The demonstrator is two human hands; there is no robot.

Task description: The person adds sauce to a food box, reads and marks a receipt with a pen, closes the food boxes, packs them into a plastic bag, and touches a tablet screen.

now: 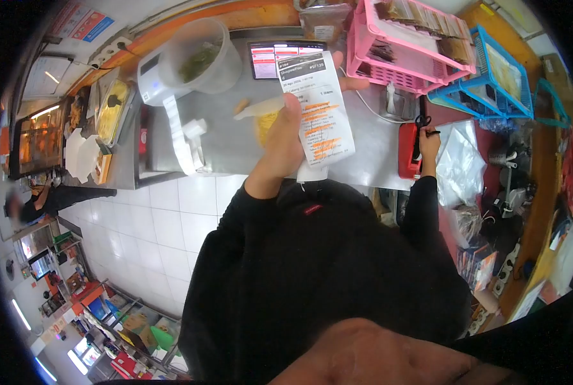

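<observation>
My left hand (285,138) grips a long white printed receipt (328,125) upright in front of me, thumb across its face. Orange highlighter strokes cover several of its lines. Behind that hand, a yellow portion of food (266,128) lies on the steel counter, partly hidden, beside a pale wrapper. My right hand (429,147) is over the right end of the counter, beside a red box (409,151). Its fingers are closed around a slim black pen-like object (432,133), too small to name surely. Black scissor-like handles (422,120) show at the box's top.
A white label printer (158,80) trails a paper strip (182,138) over the counter. Near it stand a clear tub of greens (200,64) and a tablet (264,64). Pink (402,54) and blue baskets (491,83) and plastic bags (456,160) are at right. Another person (36,199) stands far left.
</observation>
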